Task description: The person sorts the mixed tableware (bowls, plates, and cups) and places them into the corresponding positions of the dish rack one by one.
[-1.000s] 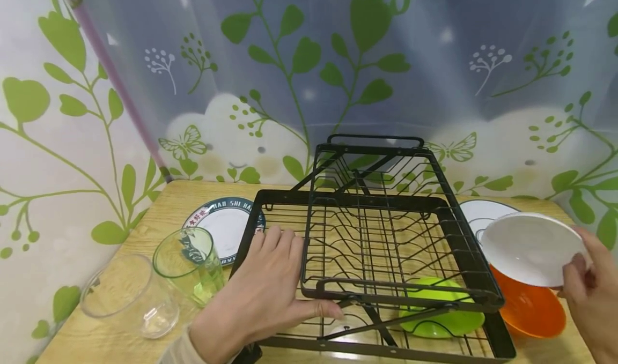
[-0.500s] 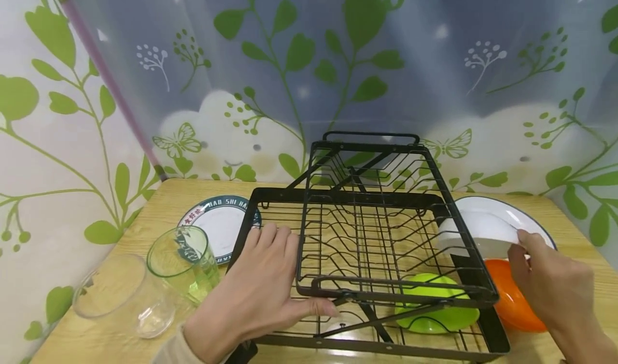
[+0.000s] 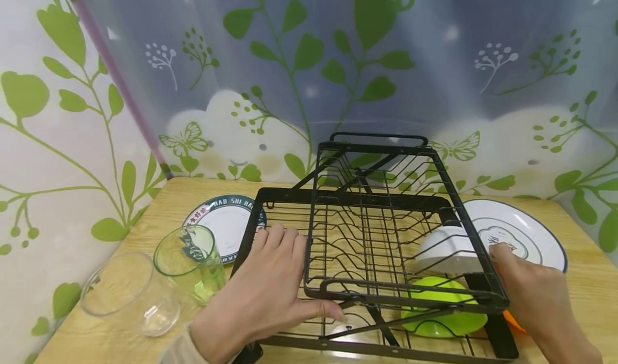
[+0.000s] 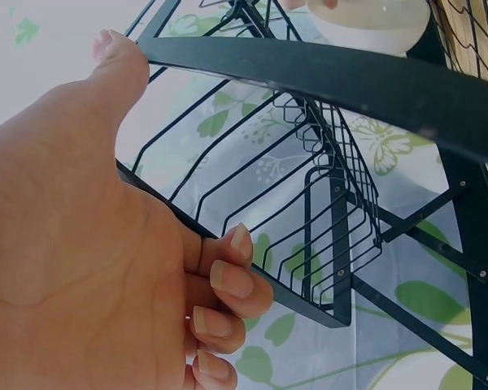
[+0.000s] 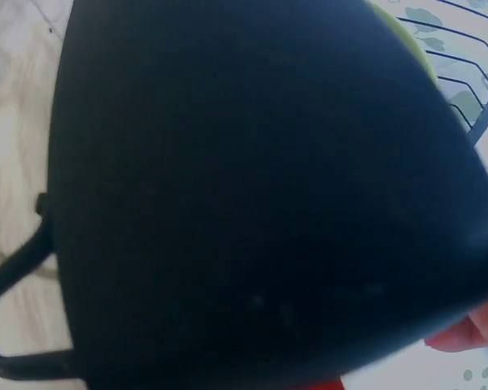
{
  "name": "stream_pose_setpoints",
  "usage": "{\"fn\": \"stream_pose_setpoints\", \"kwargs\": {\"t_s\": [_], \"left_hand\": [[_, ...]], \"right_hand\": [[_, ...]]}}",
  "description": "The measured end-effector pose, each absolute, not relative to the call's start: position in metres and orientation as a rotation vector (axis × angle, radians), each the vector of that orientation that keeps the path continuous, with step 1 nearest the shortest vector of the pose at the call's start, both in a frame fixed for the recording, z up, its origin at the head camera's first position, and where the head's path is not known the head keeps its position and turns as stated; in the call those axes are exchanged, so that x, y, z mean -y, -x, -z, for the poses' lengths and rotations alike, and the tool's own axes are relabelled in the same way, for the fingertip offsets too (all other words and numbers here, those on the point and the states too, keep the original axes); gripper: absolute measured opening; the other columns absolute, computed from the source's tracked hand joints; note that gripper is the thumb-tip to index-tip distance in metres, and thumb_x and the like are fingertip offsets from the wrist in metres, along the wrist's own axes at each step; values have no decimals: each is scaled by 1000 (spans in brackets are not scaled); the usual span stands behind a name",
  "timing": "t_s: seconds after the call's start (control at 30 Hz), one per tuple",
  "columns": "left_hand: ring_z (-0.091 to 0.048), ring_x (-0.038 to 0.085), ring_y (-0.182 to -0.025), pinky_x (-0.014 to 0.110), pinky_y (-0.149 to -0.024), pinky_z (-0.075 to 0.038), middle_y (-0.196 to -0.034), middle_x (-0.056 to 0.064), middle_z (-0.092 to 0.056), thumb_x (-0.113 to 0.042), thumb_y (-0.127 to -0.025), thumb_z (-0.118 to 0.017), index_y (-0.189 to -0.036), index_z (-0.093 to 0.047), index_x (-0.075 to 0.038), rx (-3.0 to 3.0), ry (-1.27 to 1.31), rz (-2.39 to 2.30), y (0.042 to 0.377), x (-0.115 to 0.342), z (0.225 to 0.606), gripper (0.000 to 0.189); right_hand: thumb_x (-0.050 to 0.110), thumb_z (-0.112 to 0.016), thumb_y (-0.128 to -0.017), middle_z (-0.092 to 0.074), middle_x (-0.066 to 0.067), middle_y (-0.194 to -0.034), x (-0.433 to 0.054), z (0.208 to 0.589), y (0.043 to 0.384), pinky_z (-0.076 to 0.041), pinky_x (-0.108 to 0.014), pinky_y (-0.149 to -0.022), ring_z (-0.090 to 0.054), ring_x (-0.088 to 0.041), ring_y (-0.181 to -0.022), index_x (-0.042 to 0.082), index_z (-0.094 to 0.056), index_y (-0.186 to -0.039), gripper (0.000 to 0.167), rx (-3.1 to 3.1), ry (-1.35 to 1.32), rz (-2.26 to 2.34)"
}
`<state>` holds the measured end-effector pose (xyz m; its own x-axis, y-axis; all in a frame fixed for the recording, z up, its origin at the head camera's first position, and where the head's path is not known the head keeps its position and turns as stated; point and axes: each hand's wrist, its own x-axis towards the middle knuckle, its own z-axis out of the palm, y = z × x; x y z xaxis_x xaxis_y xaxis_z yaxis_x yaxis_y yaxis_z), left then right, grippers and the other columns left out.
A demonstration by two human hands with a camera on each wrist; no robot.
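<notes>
My left hand (image 3: 260,299) grips the left side of the black two-tier wire dish rack (image 3: 499,329). Its thumb (image 4: 122,69) lies along a rack bar in the left wrist view, with the fingers curled at the frame. From the right, my right hand (image 3: 541,294) holds a white bowl (image 3: 446,249) in under the upper tier, its fingertips partly hidden by the rack's side. A lime green bowl (image 3: 444,321) rests in the lower tier, just in front of the white one. The rack's dark side wall (image 5: 252,195) fills most of the right wrist view.
An orange bowl (image 3: 514,322) shows slightly under my right hand. Behind it lies a white plate (image 3: 543,238) with a dark rim. Left of the rack are a patterned-rim plate (image 3: 224,227), a green glass (image 3: 212,281) and a clear glass (image 3: 161,321). A printed curtain hangs behind the table.
My right hand has carried the white bowl left from above the orange bowl into the rack, beneath the upper tier. My left hand keeps its place on the rack.
</notes>
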<state>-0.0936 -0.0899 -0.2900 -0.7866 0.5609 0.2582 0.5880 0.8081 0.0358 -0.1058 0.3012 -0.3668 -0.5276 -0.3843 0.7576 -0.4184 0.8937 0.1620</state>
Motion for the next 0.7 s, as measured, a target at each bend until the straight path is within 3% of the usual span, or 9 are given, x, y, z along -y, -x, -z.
{"fn": "stream_pose_setpoints", "kwargs": {"t_s": [0.23, 0.43, 0.7], "left_hand": [[-41, 27, -96, 55, -103, -34, -97, 6, -46, -89, -68, -47, -89, -46, -10, 2772, 894, 176, 94, 87, 289, 81], [-42, 27, -97, 55, -104, -34, -95, 7, -45, -89, -67, -46, -87, -45, -11, 2775, 894, 168, 95, 86, 288, 80], [-38, 24, -88, 49, -96, -37, -87, 3, -40, -87, -66, -49, -87, -45, -10, 2754, 905, 155, 96, 87, 290, 80]], "right_hand": [[44, -22, -104, -50, -4, -50, -302, 370, 103, -25, -30, -30, -39, -16, -34, 5, -46, -84, 50, 2244, -584, -79], [39, -23, -105, -43, -1, -47, -299, 369, 107, -19, -26, -31, -32, -12, -33, 5, -42, -79, 47, 2209, -589, -42], [37, -24, -104, -49, -2, -48, -294, 373, 107, -20, -28, -32, -35, -14, -35, 5, -48, -79, 47, 2193, -561, -21]]}}
